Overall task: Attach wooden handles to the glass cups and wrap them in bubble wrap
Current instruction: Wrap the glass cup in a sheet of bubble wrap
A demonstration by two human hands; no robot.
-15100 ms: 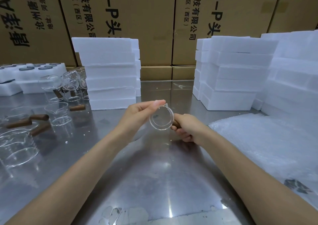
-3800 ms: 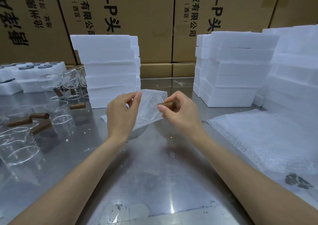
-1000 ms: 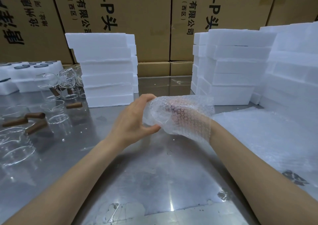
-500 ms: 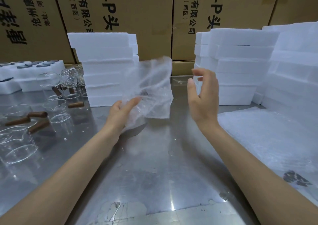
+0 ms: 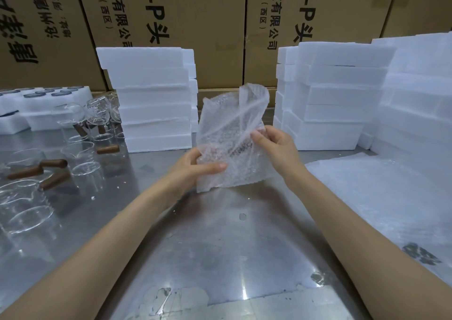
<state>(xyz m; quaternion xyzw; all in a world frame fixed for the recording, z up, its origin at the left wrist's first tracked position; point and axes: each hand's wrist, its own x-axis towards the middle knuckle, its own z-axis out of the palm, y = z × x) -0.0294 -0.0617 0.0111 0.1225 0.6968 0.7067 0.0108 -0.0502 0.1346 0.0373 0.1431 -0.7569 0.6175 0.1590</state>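
Left hand (image 5: 195, 166) grips the lower edge of the bubble wrap (image 5: 232, 146), thumb on the near face; right hand (image 5: 276, 146) pinches its right side. Both hold the bundle above the counter (image 5: 220, 246). The glass cup is presumably inside; the film hides it. The wrap is light, soft and slippery, and its upper flap stands loose; the glass is likely fragile, so support the bundle from below and fold the flap over. Cardboard boxes (image 5: 208, 26) behind carry printed Chinese text, including "有限公司" and "西区"

Steel table (image 5: 220, 246), glass cups (image 5: 27, 212), wooden handles (image 5: 25, 172), foam stacks (image 5: 151, 99)
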